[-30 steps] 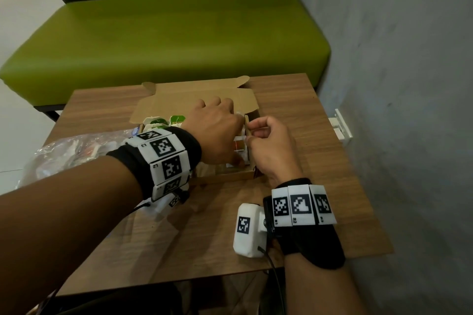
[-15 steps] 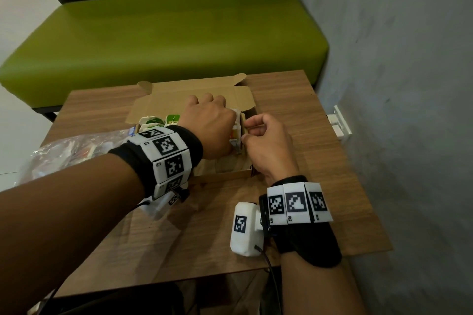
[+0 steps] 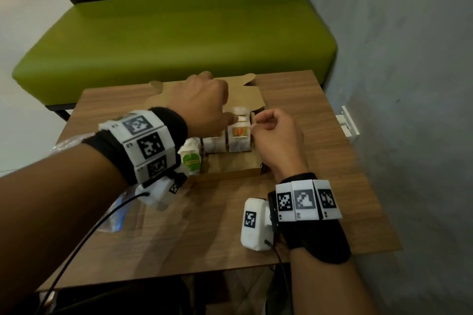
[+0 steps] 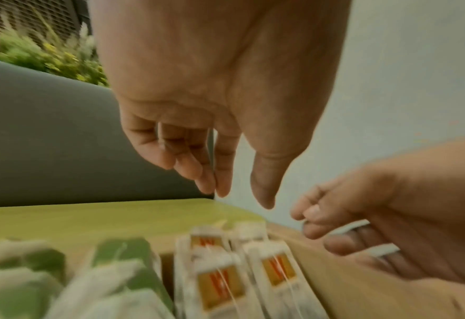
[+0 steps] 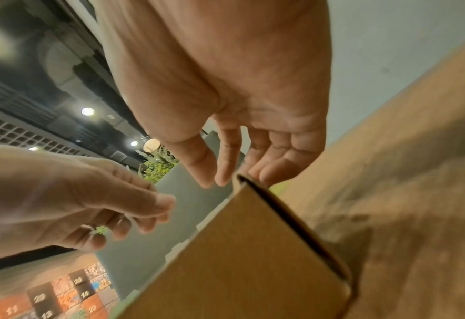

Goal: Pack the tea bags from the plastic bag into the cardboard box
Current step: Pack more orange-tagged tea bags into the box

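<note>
While the box (image 3: 231,172) stood open on the table (image 3: 294,100), both hands were over its right end. The left hand (image 3: 202,105) hung above the tea bags (image 3: 239,135) with its fingers (image 4: 187,159) loosely bent and the thumb pointing down; in the left wrist view nothing was between them, and they touched no bag. The right hand (image 3: 276,135) was just beside the right wall of the box. Its thumb and first finger were almost together, but I could not tell whether they pinched a thread or a tag. In the right wrist view the other fingers (image 5: 269,170) of this hand were at the top edge of the cardboard wall.

The tea bags stood upright in rows inside the box. Those on the right carried orange-yellow labels with red marks; the writing was too blurred to read. The green bags (image 3: 190,158) stood to the left. The plastic bag (image 3: 69,142) lay on the table to the left of the box, mostly hidden behind the left arm.

Black and white code patterns were on both wristbands (image 3: 305,199).
</note>
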`<state>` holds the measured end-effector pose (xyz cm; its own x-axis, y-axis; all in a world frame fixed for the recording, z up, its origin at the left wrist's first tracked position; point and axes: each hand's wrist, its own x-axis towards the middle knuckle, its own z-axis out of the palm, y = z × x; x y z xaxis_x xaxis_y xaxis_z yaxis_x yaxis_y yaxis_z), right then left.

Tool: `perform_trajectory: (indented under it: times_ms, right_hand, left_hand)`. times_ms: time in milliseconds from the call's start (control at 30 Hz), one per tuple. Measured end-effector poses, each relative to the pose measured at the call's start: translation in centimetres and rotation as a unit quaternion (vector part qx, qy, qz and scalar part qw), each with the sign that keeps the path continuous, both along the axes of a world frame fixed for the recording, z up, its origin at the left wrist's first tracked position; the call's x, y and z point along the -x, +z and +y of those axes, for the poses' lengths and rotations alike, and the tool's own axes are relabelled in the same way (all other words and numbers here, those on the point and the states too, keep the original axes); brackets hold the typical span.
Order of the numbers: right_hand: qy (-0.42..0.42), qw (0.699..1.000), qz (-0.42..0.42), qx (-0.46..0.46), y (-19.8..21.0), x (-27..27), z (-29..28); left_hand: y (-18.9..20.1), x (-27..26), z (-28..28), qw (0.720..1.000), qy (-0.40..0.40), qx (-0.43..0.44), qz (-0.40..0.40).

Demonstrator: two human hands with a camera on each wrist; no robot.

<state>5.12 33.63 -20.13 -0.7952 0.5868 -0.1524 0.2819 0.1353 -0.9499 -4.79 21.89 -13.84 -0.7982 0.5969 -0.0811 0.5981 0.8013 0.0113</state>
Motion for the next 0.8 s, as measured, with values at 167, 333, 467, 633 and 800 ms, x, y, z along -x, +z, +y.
perform_trajectory:
  times_ms: [167,333,467,633,800]
  right_hand:
    - [0.001,0.995,0.064,-0.076,2.0,-0.1,-1.2]
    - [0.136,0.979,0.058,-0.14,3.0,0.2,-6.2]
    - [0.242,0.94,0.034,-0.24,3.8,0.4,-11.4]
    - [0.349,0.816,-0.063,-0.456,4.7,0.8,-16.1]
    - [0.379,0.755,-0.12,-0.522,4.8,1.5,-18.1]
  left_hand:
    - [2.3,2.2,-5.8,0.992,0.083,-0.07,-0.056]
    - [2.1,3.3,-14.2,0.974,0.185,-0.116,-0.06]
    - [1.0,2.9,-19.6,0.96,0.24,-0.132,-0.065]
    - [-1.0,2.7,-24.6,0.943,0.309,-0.107,-0.066]
    - [-3.3,2.1,-26.9,0.909,0.349,-0.147,-0.172]
